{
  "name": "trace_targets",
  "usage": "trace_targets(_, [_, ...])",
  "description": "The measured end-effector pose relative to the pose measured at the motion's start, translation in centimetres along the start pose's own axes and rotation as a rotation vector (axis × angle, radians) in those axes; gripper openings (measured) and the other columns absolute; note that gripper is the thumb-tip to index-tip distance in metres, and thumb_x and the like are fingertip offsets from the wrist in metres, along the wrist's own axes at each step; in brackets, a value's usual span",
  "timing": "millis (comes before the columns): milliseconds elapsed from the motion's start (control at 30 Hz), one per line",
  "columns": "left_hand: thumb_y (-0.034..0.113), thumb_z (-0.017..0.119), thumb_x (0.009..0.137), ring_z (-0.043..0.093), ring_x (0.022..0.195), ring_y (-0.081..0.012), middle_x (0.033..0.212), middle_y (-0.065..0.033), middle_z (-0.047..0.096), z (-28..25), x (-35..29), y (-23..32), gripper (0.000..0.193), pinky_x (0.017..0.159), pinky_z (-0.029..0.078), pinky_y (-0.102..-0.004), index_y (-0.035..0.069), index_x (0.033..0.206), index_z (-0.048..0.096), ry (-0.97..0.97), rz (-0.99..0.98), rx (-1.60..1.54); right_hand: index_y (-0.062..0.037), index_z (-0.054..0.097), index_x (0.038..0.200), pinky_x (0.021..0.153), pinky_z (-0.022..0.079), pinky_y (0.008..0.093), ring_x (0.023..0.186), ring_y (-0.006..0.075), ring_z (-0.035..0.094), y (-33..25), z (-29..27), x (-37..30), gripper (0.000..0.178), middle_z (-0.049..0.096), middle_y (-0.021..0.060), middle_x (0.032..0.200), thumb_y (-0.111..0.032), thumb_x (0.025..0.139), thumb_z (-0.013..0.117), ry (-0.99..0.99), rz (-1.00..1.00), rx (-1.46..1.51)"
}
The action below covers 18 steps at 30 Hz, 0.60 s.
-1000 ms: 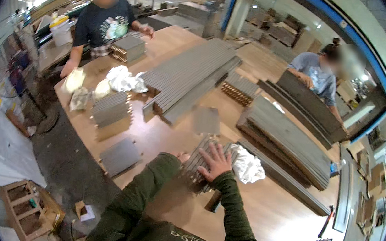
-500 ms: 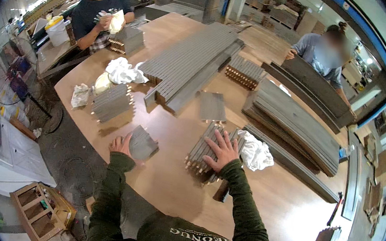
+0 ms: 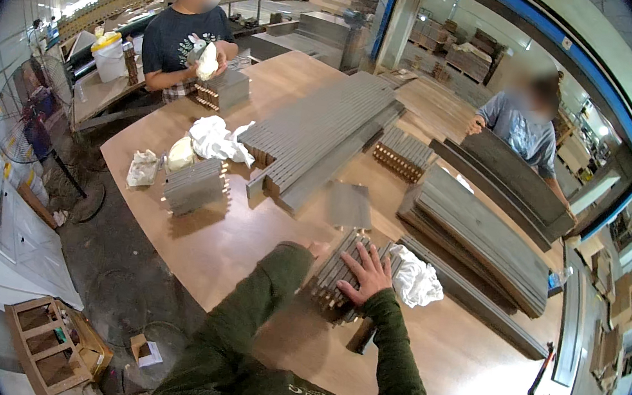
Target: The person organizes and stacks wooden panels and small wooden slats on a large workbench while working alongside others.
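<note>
My right hand [image 3: 367,273] lies with spread fingers on a row of grey boards [image 3: 331,277] that have wooden dowels sticking out of their ends. At that row's left side is my left hand [image 3: 316,250], mostly covered by its green sleeve; its fingers are hidden and blurred. A single grey panel [image 3: 350,205] with dowels lies flat just beyond the row. Beside my right hand sits a crumpled white cloth [image 3: 418,277]. Farther left stands another bundle of dowelled grey boards [image 3: 195,187].
Long grey slats [image 3: 325,124] fill the table's middle, and stacked grey panels [image 3: 477,237] lie to the right. White rags [image 3: 220,140] rest at the left. A hammer [image 3: 544,368] lies near the right edge. Two people [image 3: 189,44] stand across the table, handling cloth and a panel.
My left hand has moved right, from the small grey panel at the left to the row of boards. That panel no longer shows there. My right hand stays on the row.
</note>
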<state>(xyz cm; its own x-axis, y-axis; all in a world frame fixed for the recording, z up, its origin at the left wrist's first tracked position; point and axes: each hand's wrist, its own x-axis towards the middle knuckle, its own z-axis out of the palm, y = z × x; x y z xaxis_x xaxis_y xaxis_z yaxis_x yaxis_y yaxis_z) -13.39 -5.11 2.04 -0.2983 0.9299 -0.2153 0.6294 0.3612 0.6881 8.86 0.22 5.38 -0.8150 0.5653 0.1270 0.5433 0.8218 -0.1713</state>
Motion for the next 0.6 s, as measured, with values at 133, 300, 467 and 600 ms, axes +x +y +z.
trace_targets(133, [0.045,0.069,0.064,0.046,0.109,-0.0296,0.116,-0.0177,0.049,-7.5,0.6,-5.7,0.068,0.091,0.037,-0.0392,0.005,0.115,0.048,0.238,0.048,0.143,-0.0296,0.037,0.132,0.103,0.013,0.0563,0.132,0.0338,0.018,0.1,0.5,0.2,0.062,0.023,0.0074,0.143,-0.056,0.077,0.05,0.001,-0.004,-0.028])
trace_targets(300, [0.036,0.083,0.046,0.037,0.12,-0.0369,0.127,-0.0206,0.041,-19.5,-1.3,-11.6,0.106,0.1,0.031,-0.0445,0.003,0.131,0.029,0.744,-0.072,0.826,-0.0298,0.036,0.132,0.103,0.014,0.0573,0.132,0.034,0.017,-0.1,-0.3,0.1,0.062,0.023,0.0082,0.143,-0.054,0.077,0.051,-0.006,-0.003,-0.01])
trace_targets(467, [0.035,0.085,0.043,0.037,0.121,-0.0355,0.13,-0.0194,0.039,-22.2,0.7,-21.4,0.109,0.098,0.034,-0.044,0.009,0.133,0.028,0.413,-0.465,0.675,-0.0308,0.036,0.132,0.104,0.012,0.0571,0.133,0.0318,0.015,-0.3,-0.2,0.4,0.062,0.021,0.007,0.144,-0.054,0.077,0.052,-0.038,0.01,0.016])
trace_targets(600, [0.032,0.08,0.051,0.047,0.112,-0.0338,0.121,-0.0179,0.048,-18.4,-0.4,-19.8,0.09,0.091,0.042,-0.0416,0.008,0.125,0.036,0.303,-0.432,0.651,-0.0309,0.037,0.132,0.104,0.015,0.056,0.132,0.0327,0.016,0.5,0.2,-0.1,0.062,0.023,0.0068,0.143,-0.057,0.077,0.049,0.009,0.009,0.013])
